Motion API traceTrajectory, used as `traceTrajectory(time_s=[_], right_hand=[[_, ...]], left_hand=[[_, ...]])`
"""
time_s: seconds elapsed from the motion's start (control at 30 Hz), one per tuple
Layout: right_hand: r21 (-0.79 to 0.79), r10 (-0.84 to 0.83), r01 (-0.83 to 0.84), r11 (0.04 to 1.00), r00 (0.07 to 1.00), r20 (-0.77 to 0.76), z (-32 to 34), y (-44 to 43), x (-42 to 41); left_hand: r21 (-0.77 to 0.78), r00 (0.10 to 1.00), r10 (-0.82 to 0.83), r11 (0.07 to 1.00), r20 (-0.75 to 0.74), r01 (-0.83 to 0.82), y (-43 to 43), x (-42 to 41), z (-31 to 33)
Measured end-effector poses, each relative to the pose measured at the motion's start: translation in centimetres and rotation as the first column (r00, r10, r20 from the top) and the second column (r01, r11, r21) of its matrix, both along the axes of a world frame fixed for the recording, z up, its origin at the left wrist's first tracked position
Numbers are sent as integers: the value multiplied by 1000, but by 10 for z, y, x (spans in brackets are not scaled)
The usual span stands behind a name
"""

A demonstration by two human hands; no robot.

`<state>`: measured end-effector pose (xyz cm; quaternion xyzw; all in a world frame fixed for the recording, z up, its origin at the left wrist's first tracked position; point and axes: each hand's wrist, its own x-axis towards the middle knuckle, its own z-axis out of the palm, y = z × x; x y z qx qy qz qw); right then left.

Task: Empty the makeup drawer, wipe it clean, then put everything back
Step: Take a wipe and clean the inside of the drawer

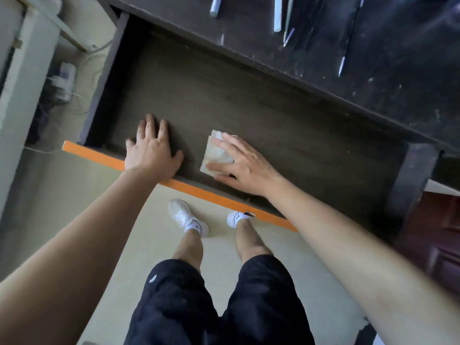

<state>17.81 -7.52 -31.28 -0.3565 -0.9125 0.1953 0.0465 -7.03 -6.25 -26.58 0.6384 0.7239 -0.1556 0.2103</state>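
The dark wooden drawer [249,103] is pulled out, with an orange front edge [199,191] and a bare floor inside. My right hand [239,163] lies flat with straight fingers on a pale folded cloth [214,153] and presses it onto the drawer floor near the front. My left hand [151,148] rests flat with spread fingers on the drawer floor, its wrist over the orange edge. Several pencil-like makeup sticks [277,13] lie on the dark desk top [373,70] behind the drawer.
My legs and white shoes [184,215] stand on the pale floor under the drawer front. A power strip with cables [62,83] lies on the floor at the left. A dark desk leg [410,185] and reddish wood panel [438,232] are at the right.
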Motion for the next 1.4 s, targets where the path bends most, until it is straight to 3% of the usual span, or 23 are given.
traceTrajectory(time_s=[0.17, 0.27, 0.33, 0.43, 0.53, 0.6, 0.63, 0.67, 0.77, 0.83, 0.93, 1.0, 1.07, 1.17, 1.3, 1.37, 1.4], right_hand=[[-30, -110, 109, 994, 993, -33, 3, -21, 39], [-133, -368, 369, 920, 929, 33, 10, -51, 118], [-128, -567, 574, 809, 819, 89, 15, -71, 172], [-71, -804, 822, 566, 569, 171, 24, -86, 239], [-25, -934, 955, 296, 295, 204, 24, -73, 264], [17, -971, 983, 183, 178, 157, 17, -54, 245], [44, -978, 982, 182, 176, 108, 13, -44, 225], [65, -969, 968, 244, 242, 47, 10, -35, 202], [22, -763, 772, 635, 631, -143, 9, -25, 117], [-54, -592, 592, 804, 791, -156, 11, -35, 81], [-96, -446, 437, 894, 889, -107, 3, -46, 105], [-78, -459, 453, 888, 886, -70, 2, -45, 150], [-3, -626, 626, 779, 779, -17, -1, -43, 199], [117, -848, 841, 529, 528, 39, -2, -34, 244], [136, -975, 968, 210, 196, 107, 4, 6, 203], [109, -986, 984, 141, 129, 110, 4, 28, 166], [106, -984, 981, 162, 152, 94, 3, 35, 149]], left_hand=[[-35, 999, 35, 999, -33, -36, 2, 9, 2], [-21, 997, 67, 997, -25, -68, 4, 25, -1], [22, 1000, 25, 999, 16, -26, 8, 44, -4], [98, 991, -101, 991, 88, 92, 15, 80, -10], [106, 985, -142, 986, 98, 131, 16, 114, -16], [100, 986, -132, 987, 99, 122, 17, 126, -19], [102, 987, -125, 988, 100, 115, 17, 129, -20], [105, 988, -124, 988, 97, 114, 17, 129, -20], [119, 987, -137, 985, 78, 128, 18, 125, -20], [136, 985, -158, 980, 66, 148, 16, 122, -20], [156, 983, -179, 973, 43, 170, 13, 117, -23], [165, 984, -171, 973, 41, 162, 11, 117, -26], [163, 986, -160, 975, 48, 151, 11, 120, -29], [169, 989, -141, 976, 33, 134, 11, 124, -31], [162, 989, -148, 977, 27, 141, 14, 124, -33], [148, 986, -168, 975, 21, 163, 15, 122, -30], [141, 982, -187, 973, 19, 182, 16, 120, -29]])
